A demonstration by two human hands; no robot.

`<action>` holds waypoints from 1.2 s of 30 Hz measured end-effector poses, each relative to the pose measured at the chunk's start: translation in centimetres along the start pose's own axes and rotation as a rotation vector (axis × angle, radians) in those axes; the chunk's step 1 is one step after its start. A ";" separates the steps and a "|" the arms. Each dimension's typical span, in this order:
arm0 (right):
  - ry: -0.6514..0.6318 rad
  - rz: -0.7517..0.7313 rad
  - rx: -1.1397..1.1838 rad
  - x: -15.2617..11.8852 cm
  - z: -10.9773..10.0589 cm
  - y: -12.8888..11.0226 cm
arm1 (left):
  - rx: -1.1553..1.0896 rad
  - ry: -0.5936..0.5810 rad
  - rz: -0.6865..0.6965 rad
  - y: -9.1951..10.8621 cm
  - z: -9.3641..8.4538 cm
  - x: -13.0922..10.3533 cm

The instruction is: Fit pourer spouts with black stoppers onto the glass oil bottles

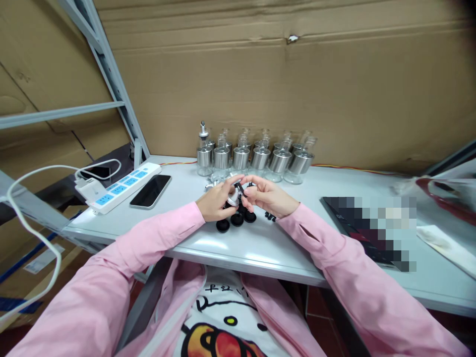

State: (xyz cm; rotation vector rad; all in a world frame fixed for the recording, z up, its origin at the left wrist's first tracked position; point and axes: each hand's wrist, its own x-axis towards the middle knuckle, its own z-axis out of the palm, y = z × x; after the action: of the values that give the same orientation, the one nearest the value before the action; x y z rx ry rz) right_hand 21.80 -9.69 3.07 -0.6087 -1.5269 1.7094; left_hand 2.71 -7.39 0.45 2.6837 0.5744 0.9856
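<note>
Where round black caps [237, 219] lie on the table [201, 243], the left hand [217, 202] grips a silver piece [233, 200] just above them and the right hand [270, 196] pinches a small black part [240, 189] beside it. Beyond stand metal-sleeved glass bottles [260, 158].

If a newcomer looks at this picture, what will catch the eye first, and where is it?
The bright pink sleeves reach in from both lower corners. They lead to the left grip and right grip, together holding a small silver-and-black part above the table. Behind, glass bottles with metal bands stand in rows before the cardboard, the leftmost front one topped by a spout.
</note>
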 end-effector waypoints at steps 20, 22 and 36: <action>-0.028 0.058 0.014 0.0 0.0 0.2 | 0.015 -0.052 -0.013 0.5 -0.2 0.2; -0.034 0.057 0.025 0.0 0.0 0.2 | 0.005 -0.048 -0.005 0.6 -0.3 0.3; -0.182 0.158 0.100 -0.1 -0.3 0.5 | 0.163 0.012 0.125 0.5 -0.6 0.0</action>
State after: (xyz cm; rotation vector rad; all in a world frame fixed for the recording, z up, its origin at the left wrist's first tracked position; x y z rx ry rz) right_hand 21.93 -9.58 2.49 -0.5464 -1.5403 1.9947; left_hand 2.49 -7.79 1.05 2.8898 0.5152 1.0289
